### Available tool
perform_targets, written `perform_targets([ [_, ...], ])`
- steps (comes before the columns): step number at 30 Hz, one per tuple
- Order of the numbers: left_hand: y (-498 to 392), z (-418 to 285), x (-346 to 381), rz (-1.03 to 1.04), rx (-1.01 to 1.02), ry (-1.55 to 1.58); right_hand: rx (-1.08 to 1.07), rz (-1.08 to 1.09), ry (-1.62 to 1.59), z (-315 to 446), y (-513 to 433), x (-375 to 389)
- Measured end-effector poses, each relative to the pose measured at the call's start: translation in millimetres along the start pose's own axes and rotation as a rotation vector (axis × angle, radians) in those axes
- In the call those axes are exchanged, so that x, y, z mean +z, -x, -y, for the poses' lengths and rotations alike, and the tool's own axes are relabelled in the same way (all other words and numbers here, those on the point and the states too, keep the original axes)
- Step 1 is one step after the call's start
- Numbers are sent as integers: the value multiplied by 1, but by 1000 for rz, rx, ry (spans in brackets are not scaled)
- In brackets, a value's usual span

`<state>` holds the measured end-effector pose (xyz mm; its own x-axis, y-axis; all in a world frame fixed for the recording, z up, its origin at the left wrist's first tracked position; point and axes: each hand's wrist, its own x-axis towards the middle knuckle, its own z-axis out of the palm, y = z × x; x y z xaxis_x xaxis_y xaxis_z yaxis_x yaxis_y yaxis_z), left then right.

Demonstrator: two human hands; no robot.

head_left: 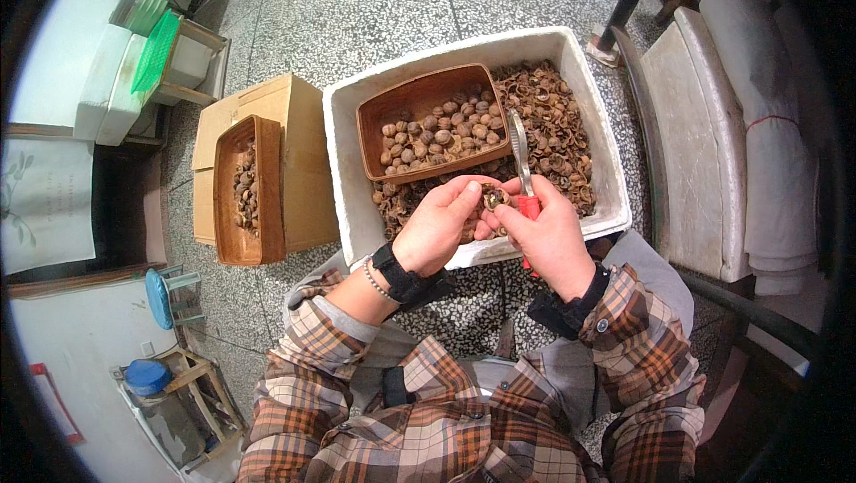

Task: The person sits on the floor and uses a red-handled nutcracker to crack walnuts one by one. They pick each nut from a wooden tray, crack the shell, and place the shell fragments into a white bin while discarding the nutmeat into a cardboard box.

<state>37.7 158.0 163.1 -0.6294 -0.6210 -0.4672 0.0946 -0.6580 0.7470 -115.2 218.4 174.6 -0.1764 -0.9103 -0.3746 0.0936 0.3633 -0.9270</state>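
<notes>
Between the fingertips of my left hand point(449, 212) and my right hand point(543, 229) is a cracked walnut point(495, 198), its shell broken open and the inside showing. My right hand also keeps hold of a metal nutcracker with red handles point(520, 148), its jaws pointing away from me. Both hands hover above the near rim of a white foam box point(338, 168). Many broken walnut shells point(552, 128) fill the box. On top of them rests a brown woven basket point(401, 96) of whole walnuts point(441, 137), just beyond my fingers.
Left of the foam box, a second brown basket point(271, 195) with walnut pieces point(246, 188) stands on a cardboard box point(311, 168). A blue-topped stool point(160, 299) is at the left wall. To the right are a pale chest-like box point(695, 142) and a rolled sheet point(769, 135).
</notes>
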Motion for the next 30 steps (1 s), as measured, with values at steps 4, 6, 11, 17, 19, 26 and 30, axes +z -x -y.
perform_targets([
  [4,0,-1,-1,-22,-25,61,57,21,-85,2,-1,-1],
  [6,-1,-1,-1,-22,-18,73,64,24,-106,3,-1,-1],
  [11,0,-3,1,-40,-11,54,70,16,-121,3,-1,-2],
  [17,1,-7,-3,-25,-72,53,90,1,-101,-2,-3,-2],
  [19,0,-11,-1,-61,-117,69,95,3,-130,0,-2,-1],
  [26,1,-14,4,-142,-156,94,89,13,-133,0,-1,-1],
  [30,0,-14,4,-130,-145,92,113,-5,-108,-1,-1,-1],
])
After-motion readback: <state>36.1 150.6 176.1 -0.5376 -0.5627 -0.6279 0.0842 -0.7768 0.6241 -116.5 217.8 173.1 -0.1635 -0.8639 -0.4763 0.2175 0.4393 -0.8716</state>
